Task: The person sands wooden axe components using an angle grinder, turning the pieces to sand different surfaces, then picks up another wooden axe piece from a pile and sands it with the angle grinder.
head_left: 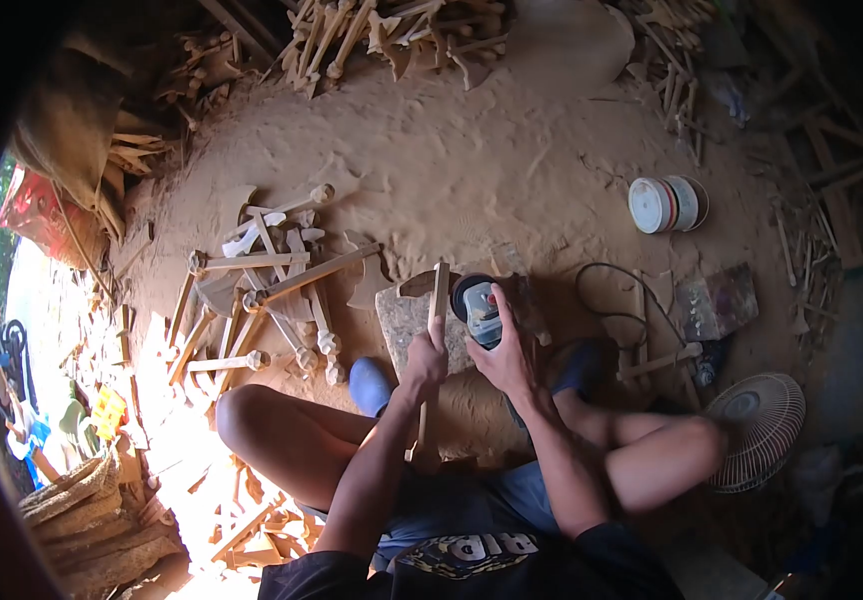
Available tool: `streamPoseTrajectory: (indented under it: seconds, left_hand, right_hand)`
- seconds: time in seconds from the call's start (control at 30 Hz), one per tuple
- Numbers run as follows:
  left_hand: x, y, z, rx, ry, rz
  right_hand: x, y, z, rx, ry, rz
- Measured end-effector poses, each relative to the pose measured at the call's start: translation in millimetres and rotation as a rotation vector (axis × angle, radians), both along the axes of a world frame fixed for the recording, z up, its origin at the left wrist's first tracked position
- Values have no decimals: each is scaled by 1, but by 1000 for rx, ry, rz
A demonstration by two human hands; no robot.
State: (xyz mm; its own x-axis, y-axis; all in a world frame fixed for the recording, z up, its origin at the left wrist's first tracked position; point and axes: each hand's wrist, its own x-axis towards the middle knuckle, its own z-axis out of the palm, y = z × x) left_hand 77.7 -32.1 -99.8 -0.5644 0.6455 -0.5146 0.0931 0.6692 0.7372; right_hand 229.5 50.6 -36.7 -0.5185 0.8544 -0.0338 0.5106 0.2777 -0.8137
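My left hand (426, 358) is closed around the shaft of a wooden axe-shaped piece (440, 292), which stands nearly upright in view with its head pointing left. Just to the right, my right hand (502, 352) grips a round-headed power sander (479, 309), its dark disc close beside the wood. Whether disc and wood touch I cannot tell. Both are over a worn block (400, 325) on the ground between my feet.
Several wooden axe-shaped pieces (282, 270) lie piled to the left. A white bucket (664, 205) lies on its side at the upper right. A fan (757, 430) stands by my right knee, and a cable (612, 268) loops over the ground.
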Motion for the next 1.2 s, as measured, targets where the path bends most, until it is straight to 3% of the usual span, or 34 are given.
streamPoseTrajectory:
  seconds: [0.37, 0.73, 1.0, 1.07, 1.2]
  left_hand:
    - [0, -4, -7, 46, -32, -21]
    - [3, -4, -11, -2, -22, -4]
    - [4, -3, -10, -23, -58, 33]
    - [3, -2, -5, -26, -39, 3]
    - [3, -5, -11, -9, 2, -12]
  right_hand:
    - [-3, -1, 6, -38, -118, 5]
    - [14, -11, -11, 95, -91, -53]
    - [41, -16, 17, -163, -231, -105]
    - [45, -15, 31, -220, -210, -126]
    - [42, -8, 3, -123, 12, -159]
